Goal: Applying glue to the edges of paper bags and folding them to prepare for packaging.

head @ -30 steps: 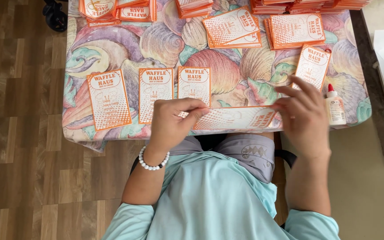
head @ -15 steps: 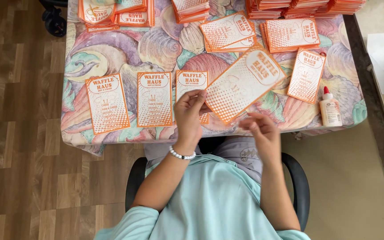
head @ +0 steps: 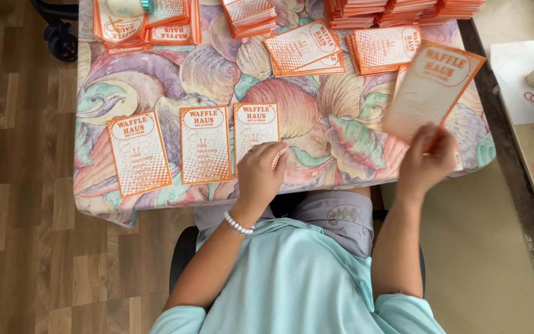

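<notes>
Big picture: a table under a shell-print tablecloth (head: pixel 316 117), and along its far edge a load of stacks of orange-and-white cards (head: pixel 403 7), plus two looser piles (head: pixel 304 48) nearer the middle. So most of the cards look like they're waiting their turn.

Closer in, three cards (head: pixel 204 145) lie flat in a neat row near the front edge, side by side but not touching. Looks like that's the finished bit so far, so early days, judging by the stacks.

The right hand (head: pixel 426 166) is pinched on a fourth card (head: pixel 432 93), holding it up tilted above the table's right side. The left hand (head: pixel 261 174) rests, fingers curled, on the lower corner of the rightmost card in the row.
</notes>
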